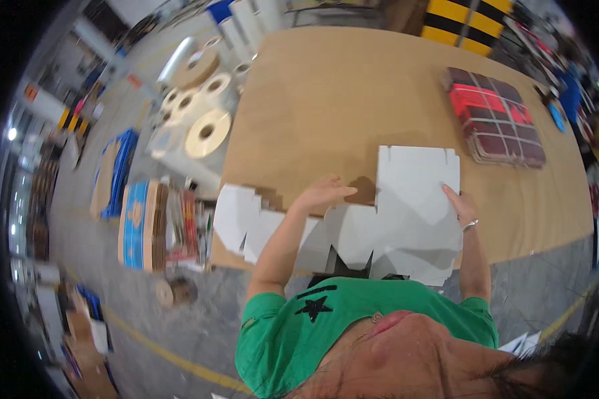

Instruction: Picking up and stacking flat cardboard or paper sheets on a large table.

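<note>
A stack of flat white die-cut box blanks [412, 199] lies along the near edge of the brown table, with a tall panel at the right and a notched strip running left. My right hand [460, 206] holds the right edge of the stack, thumb on the top sheet and the other fingers partly hidden beside the edge. My left hand [327, 191] is just above the far edge of the strip, left of the tall panel. Its fingers are stretched out toward the right, and nothing shows in them.
A strapped bundle of dark red and bright red pieces [496, 116] lies on the right of the brown table [326, 100]. Several film rolls [208, 132] stand left of the table. A blue-and-brown stack of cartons [142, 225] is on the floor at the left.
</note>
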A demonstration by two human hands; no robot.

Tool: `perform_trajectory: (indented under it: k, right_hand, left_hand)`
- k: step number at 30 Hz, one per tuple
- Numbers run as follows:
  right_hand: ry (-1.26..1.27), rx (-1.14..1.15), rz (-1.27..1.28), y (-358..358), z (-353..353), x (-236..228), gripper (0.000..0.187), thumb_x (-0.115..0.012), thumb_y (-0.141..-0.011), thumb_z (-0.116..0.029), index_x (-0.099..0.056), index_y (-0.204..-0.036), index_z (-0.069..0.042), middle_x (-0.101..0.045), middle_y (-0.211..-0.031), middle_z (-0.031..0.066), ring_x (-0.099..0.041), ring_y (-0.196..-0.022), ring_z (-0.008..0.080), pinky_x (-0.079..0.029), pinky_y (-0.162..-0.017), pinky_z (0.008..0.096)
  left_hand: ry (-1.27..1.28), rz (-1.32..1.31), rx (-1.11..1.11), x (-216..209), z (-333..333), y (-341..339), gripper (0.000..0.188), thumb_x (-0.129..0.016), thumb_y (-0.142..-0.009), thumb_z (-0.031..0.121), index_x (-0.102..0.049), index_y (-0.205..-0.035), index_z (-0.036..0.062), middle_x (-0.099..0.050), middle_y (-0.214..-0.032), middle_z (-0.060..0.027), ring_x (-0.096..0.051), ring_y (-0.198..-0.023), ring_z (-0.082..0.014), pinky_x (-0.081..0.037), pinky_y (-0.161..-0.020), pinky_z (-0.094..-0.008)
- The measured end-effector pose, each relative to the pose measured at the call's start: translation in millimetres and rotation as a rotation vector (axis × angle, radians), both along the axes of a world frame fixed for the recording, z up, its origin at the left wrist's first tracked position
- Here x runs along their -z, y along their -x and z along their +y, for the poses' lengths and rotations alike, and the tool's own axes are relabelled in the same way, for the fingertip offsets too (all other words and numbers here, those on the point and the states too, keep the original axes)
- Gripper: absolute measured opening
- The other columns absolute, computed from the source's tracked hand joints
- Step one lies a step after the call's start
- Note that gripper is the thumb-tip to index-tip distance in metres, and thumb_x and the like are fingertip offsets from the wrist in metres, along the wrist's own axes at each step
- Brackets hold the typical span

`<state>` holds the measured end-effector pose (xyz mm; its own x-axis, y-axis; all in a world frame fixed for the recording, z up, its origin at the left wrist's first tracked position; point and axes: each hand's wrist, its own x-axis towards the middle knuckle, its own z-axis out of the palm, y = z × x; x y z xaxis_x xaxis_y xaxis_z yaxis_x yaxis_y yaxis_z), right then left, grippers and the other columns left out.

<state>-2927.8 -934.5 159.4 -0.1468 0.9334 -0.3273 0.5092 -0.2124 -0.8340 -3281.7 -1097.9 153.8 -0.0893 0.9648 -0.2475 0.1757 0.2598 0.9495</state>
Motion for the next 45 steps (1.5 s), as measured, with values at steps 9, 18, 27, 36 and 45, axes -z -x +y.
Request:
perform_trajectory:
  k: [9, 18, 27, 36, 45]
  right_hand:
    - [-0.381, 0.163, -0.067, -8.1, -61.0, -28.1, 0.067, -0.074, -0.060, -0.052, -0.062, -0.091, 0.006, -0.065, -0.079, 0.0153, -0.063, -0.072, 0.0200, -0.049, -0.065, 0.0319]
    - [-0.606, 0.060, 0.275, -5.5, -76.1, -80.9, 0.078, -0.078, -0.061, -0.037, -0.045, -0.118, 0.005, -0.057, -0.108, 0.0163, -0.056, -0.098, 0.0222, -0.045, -0.084, 0.0324]
    - [-0.190, -0.207, 0.549, -67.2, -75.2, -41.1, 0.082, -0.076, -0.067, -0.032, -0.034, -0.130, 0.000, -0.051, -0.118, 0.0085, -0.045, -0.111, 0.0178, -0.037, -0.094, 0.0319]
    - [-0.542, -0.194, 0.187, -103.5, -65.4, -4.5, 0.095, -0.074, -0.064, -0.045, -0.028, -0.132, 0.003, -0.036, -0.133, 0.0098, -0.031, -0.124, 0.0227, -0.025, -0.103, 0.0352]
    - [-0.325, -0.187, 0.815, -72.4, -76.7, -31.6, 0.092, -0.076, -0.063, -0.043, -0.033, -0.129, 0.005, -0.043, -0.127, 0.0112, -0.039, -0.118, 0.0238, -0.031, -0.099, 0.0355]
  left_hand:
    - [0.324, -0.727, 0.161, 55.6, 67.4, -80.3, 0.055, -0.069, -0.074, 0.022, -0.045, -0.119, 0.0013, -0.057, -0.108, -0.0113, -0.056, -0.098, -0.0237, -0.046, -0.085, -0.0357]
    - [-0.343, -0.339, 0.036, -67.3, 17.8, -80.1, 0.045, -0.066, -0.074, 0.010, -0.048, -0.113, -0.0058, -0.058, -0.100, -0.0114, -0.055, -0.092, -0.0194, -0.045, -0.078, -0.0307]
    - [-0.396, -0.156, 0.115, -47.7, -25.1, -117.6, 0.073, -0.074, -0.067, 0.008, -0.031, -0.126, -0.0032, -0.045, -0.119, -0.0141, -0.046, -0.108, -0.0227, -0.035, -0.093, -0.0351]
    - [-0.614, -0.411, -0.010, -55.9, -22.2, -144.7, 0.122, -0.081, -0.060, 0.022, 0.011, -0.138, 0.0050, -0.016, -0.141, -0.0171, -0.026, -0.127, -0.0261, -0.023, -0.103, -0.0395]
    - [-0.659, -0.223, -0.039, -50.6, -21.5, -145.2, 0.114, -0.081, -0.058, 0.020, -0.002, -0.139, 0.0024, -0.036, -0.127, -0.0177, -0.039, -0.118, -0.0257, -0.031, -0.098, -0.0379]
